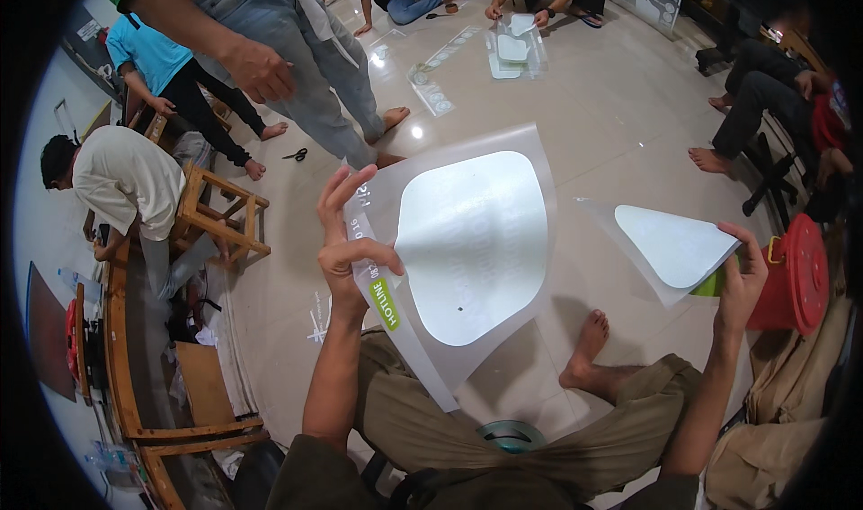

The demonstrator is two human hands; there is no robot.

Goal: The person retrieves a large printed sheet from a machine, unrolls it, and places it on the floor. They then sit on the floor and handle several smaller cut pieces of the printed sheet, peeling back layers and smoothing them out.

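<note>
My left hand (343, 257) grips the left edge of a large translucent sheet (476, 231), thumb on its face. The sheet bears a white panel with rounded corners, faint lettering showing through, white print and a green label along the held edge. It is slightly curved and hangs above the floor. Out to the right, my right hand (741, 281) pinches a smaller translucent sheet (667, 248) with a white, roughly triangular panel and a bit of green at its lower corner. The two sheets are apart. Both hands are closed on their sheets; some fingertips are hidden.
A red lidded bucket (800, 272) stands beside my right hand. Scissors (296, 155) lie on the tiled floor (575, 168). A person in jeans (297, 52) stands close at front left; another sits on a wooden stool (220, 209). Farther off, someone handles similar sheets (514, 50).
</note>
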